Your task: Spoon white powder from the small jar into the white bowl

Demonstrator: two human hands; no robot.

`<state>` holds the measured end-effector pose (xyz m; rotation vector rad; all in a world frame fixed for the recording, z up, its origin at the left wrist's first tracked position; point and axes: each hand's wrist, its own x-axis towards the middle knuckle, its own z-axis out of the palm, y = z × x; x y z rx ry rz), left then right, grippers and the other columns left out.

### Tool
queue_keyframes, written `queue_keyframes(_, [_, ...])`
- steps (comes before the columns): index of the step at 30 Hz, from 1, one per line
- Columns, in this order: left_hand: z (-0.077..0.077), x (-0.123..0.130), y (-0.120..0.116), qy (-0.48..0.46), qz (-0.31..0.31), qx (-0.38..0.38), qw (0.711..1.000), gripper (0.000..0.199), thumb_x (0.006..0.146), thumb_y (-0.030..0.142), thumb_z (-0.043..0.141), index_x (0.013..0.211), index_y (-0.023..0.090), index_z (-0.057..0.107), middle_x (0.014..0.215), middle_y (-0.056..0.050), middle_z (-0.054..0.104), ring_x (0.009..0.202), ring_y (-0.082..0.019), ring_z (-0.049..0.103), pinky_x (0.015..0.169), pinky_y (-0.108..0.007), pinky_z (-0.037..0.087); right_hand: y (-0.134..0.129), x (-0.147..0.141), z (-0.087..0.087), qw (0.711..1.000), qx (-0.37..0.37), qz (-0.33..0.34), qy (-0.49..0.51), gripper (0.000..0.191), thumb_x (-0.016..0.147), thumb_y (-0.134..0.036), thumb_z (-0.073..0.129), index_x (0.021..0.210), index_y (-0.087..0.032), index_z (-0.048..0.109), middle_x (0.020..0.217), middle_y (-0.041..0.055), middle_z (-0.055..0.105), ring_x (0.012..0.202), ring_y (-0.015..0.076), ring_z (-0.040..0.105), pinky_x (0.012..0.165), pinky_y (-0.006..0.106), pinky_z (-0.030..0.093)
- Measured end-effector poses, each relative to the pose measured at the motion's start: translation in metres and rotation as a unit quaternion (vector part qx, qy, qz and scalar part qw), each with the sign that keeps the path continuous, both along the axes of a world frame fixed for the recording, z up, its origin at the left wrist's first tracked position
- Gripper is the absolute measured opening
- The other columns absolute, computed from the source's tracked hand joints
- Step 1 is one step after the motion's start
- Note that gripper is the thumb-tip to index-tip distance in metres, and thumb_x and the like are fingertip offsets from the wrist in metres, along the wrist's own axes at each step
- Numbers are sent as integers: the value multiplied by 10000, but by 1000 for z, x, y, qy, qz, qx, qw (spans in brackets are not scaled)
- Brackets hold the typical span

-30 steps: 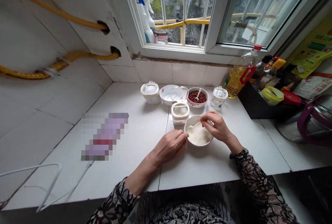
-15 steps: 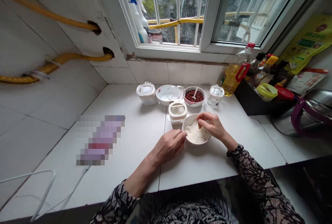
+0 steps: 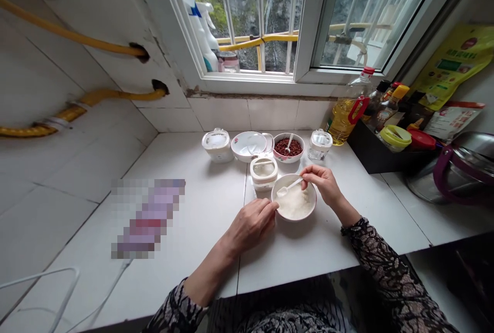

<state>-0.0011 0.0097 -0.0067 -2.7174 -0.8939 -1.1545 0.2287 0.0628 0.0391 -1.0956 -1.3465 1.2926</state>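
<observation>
A white bowl with fine white grains in it stands on the counter. My left hand is closed at the bowl's left side, thumb and fingertips pinching its rim. Over the bowl, my right hand pinches the handle of a small white spoon, whose scoop lies low at the left of the grains. Just behind the bowl is an open square jar with pale contents.
Along the back stand a lidded jar, a wide bowl with a clear lid, a bowl of red beans and a glass jar. An oil bottle and black rack are right; a pixelated object lies left.
My right hand has drawn back a little to the right, so more of the spoon shows. My left hand stays at the bowl's rim. The whole view has shifted slightly.
</observation>
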Motion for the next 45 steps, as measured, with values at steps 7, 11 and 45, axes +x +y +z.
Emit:
queue_keyframes(7, [-2, 1, 0, -8, 2, 0, 1000, 173, 949, 74, 397, 1011, 173, 524, 751, -24, 580, 631, -175, 539, 578, -280, 455, 7, 2, 3, 997, -31, -34, 57, 118, 650, -284, 676, 699, -178, 668, 504, -19, 628, 536, 140, 563, 658, 304, 460])
queue_keyframes(11, [-3, 2, 1, -8, 0, -2, 1000, 168, 956, 81, 394, 1016, 169, 523, 759, -27, 578, 638, -176, 542, 584, -280, 458, 7, -10, 3, 995, 30, -61, 68, 135, 722, -316, 668, 777, -196, 642, 575, -12, 655, 594, 166, 617, 698, 328, 496])
queue_keyframes(45, [-4, 1, 1, 4, 7, 0, 1000, 174, 961, 86, 388, 1023, 171, 527, 761, -31, 592, 645, -172, 553, 588, -284, 476, -3, -7, 2, 987, 101, -29, -119, 122, 782, -271, 566, 725, -204, 649, 532, -24, 617, 544, 151, 556, 637, 301, 457])
